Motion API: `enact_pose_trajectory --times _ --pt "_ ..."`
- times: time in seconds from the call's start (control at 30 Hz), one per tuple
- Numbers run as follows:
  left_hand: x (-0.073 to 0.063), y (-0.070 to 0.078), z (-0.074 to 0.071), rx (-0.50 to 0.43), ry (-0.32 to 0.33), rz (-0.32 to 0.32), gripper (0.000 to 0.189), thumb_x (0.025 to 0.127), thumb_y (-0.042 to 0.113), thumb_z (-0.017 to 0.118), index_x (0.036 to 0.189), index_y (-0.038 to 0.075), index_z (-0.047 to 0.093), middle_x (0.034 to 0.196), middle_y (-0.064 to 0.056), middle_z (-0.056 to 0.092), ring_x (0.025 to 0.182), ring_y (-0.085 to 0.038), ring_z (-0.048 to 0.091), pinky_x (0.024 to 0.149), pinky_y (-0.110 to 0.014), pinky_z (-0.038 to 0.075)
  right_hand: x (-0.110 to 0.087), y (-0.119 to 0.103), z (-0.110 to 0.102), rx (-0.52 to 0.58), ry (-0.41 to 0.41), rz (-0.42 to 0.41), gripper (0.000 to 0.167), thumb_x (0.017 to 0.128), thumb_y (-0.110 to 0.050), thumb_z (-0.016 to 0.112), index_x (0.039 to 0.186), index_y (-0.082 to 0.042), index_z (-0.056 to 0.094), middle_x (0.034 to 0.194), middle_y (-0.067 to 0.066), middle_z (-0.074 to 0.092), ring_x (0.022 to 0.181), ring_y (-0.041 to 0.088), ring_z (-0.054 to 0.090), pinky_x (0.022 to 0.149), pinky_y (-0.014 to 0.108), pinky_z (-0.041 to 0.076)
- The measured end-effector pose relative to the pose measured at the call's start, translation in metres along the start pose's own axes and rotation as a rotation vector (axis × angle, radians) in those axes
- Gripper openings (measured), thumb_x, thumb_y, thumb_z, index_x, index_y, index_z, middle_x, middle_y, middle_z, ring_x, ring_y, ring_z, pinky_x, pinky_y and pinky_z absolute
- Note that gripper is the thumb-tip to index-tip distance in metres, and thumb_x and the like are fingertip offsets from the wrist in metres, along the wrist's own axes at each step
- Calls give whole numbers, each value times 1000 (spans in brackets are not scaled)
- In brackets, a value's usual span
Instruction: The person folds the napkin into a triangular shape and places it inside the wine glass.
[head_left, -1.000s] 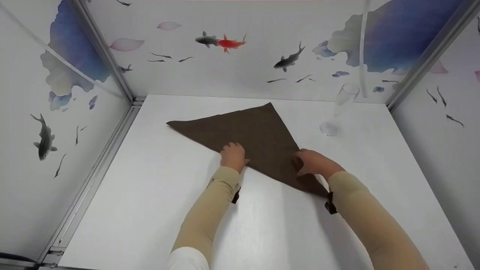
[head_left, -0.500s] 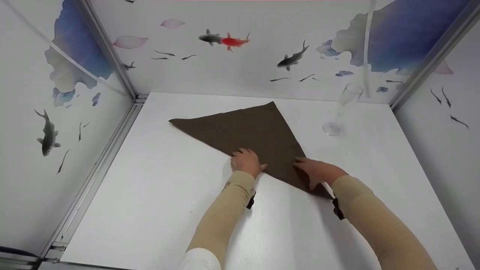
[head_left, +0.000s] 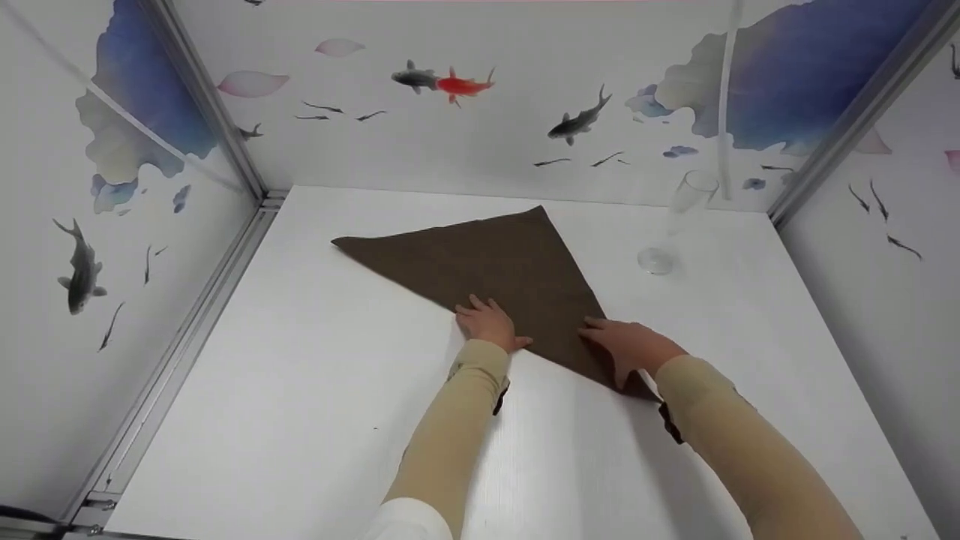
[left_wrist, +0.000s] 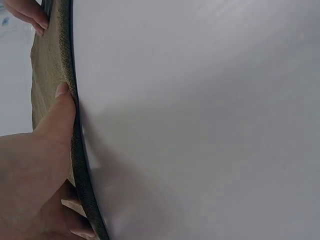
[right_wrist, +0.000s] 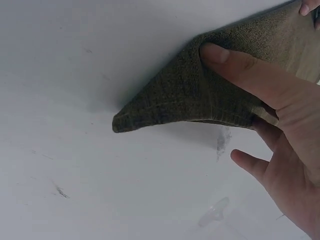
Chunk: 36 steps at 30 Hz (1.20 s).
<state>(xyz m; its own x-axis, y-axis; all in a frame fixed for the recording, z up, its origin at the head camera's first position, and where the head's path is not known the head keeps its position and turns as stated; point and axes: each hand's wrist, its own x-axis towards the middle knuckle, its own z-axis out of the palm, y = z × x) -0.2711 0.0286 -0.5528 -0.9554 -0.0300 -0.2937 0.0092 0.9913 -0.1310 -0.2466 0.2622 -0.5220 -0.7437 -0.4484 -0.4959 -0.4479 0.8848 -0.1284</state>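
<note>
A brown cloth napkin [head_left: 517, 262], folded into a triangle, lies on the white table [head_left: 300, 390]. My left hand [head_left: 487, 322] rests on its long near edge, fingers spread over the fabric and thumb along the edge. The left wrist view shows that thumb [left_wrist: 57, 112] lying at the thick folded rim. Toward the right corner, my right hand [head_left: 634, 346] holds the napkin between thumb and fingers, with the fabric creased between them. In the right wrist view the thumb [right_wrist: 240, 67] presses at a crease, and the pointed corner [right_wrist: 145, 107] sticks out past the hand.
A tall clear footed glass [head_left: 657, 261] stands at the back right of the table. White panels printed with fish enclose the table at the back and both sides, with metal rails [head_left: 187, 360] along the left.
My left hand has slid right along the near edge and its fingers have spread. The right hand's thumb has moved down toward the near edge, and the bulge in the fabric is flatter.
</note>
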Motion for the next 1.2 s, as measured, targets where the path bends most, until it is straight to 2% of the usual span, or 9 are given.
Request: enact_pose_trajectory --times 0.2,0.4,0.6,0.8,1.0,1.2 --pt "3 -6 -1 7 -11 26 114 76 88 42 154 7 26 154 -28 22 134 -54 29 107 -57 31 2 -1 3 83 21 1 103 69 -20 90 153 -10 31 159 16 20 141 40 25 105 53 37" --pt "6 -12 -6 -11 -25 37 113 76 86 45 155 8 23 155 -27 20 136 -52 26 108 -56 29 4 -5 4 117 27 18 103 70 -25 90 154 -11 31 159 16 20 141 40 25 105 56 35" --pt "12 -19 -8 2 -19 76 112 76 85 46 155 8 24 155 -26 20 136 -52 27 109 -56 29 7 -15 2 92 33 39 104 70 -29 89 153 -8 31 159 18 20 141 41 25 106 61 30" --pt "19 -27 -7 44 -4 141 112 77 85 45 154 7 26 155 -26 22 135 -51 31 108 -55 31 6 -27 2 76 53 58 105 69 -37 89 152 -4 32 157 21 23 140 43 26 101 71 26" --pt "22 -39 -15 79 -11 205 109 79 83 45 155 7 24 155 -26 22 135 -49 32 109 -53 30 7 -42 -1 4 73 73 106 68 -44 88 150 -3 35 154 23 28 137 44 31 99 65 34" --pt "24 -54 -19 102 22 262 106 81 80 48 154 7 26 155 -25 25 134 -48 34 110 -52 30 13 -56 3 -15 103 84 105 68 -48 87 149 -3 38 151 23 32 135 43 34 102 62 34"
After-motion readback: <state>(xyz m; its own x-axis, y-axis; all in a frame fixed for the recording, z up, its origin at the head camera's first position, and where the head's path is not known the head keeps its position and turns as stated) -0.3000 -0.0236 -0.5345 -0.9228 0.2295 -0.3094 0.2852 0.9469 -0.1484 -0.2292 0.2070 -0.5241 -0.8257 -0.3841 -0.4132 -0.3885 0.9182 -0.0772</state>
